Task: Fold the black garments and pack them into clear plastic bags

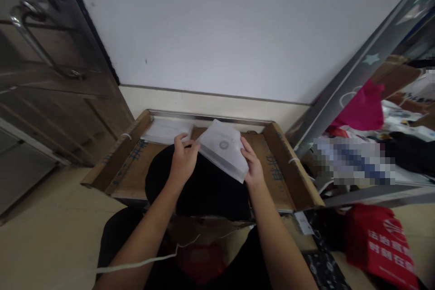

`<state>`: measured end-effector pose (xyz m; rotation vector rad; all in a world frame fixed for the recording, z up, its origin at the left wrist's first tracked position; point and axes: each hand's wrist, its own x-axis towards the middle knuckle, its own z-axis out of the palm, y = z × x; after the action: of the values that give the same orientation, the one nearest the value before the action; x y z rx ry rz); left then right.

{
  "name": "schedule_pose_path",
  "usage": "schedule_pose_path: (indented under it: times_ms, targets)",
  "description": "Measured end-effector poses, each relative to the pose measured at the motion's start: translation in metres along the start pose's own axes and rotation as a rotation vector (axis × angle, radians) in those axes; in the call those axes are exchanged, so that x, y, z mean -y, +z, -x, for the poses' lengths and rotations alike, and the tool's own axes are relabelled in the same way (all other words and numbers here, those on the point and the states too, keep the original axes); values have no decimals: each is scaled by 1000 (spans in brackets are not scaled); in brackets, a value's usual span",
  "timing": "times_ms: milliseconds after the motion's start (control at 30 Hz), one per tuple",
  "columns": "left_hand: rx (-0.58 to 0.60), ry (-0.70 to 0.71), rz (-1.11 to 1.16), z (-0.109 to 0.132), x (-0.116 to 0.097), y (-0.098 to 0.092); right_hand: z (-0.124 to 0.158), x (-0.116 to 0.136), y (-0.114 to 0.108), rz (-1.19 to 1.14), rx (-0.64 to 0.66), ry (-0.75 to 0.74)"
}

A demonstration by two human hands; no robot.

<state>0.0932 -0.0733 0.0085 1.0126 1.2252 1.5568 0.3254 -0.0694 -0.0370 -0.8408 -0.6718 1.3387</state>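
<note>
A whitish, translucent flat bag [224,147] with a round grey mark on its face is held tilted above a cardboard tray [131,176]. My right hand [253,163] grips its right edge, fingers bent round the side. At the left corner, the thumb and fingertips of my left hand [184,156] are pinched together on the bag's edge. Under the bag and both wrists lies a black cloth item [210,190], spread across the middle of the tray. What the bag holds, if anything, cannot be made out. A flat stack of similar whitish bags [168,130] rests in the tray's back left corner.
A white wall [217,31] rises behind the tray. To the left is a door with a metal handle [44,50]. At right stands a cluttered shelf with a magenta cloth [362,111]. A red bag [380,240] sits below. A white cord [146,263] crosses my left forearm.
</note>
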Motion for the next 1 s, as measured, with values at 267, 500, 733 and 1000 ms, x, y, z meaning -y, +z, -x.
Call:
schedule_pose_path:
  times_ms: [267,500,733,1000]
  targets:
    - [24,-97,176,37,-12,0,5,-3,12,27,101,58]
    - [80,-162,109,33,3,-6,6,-3,17,35,162,53]
    - [-211,-58,60,-36,-18,-40,5,4,11,-76,219,-41]
    - [-257,-66,-131,-108,9,-77,3,-1,10,-97,234,-29]
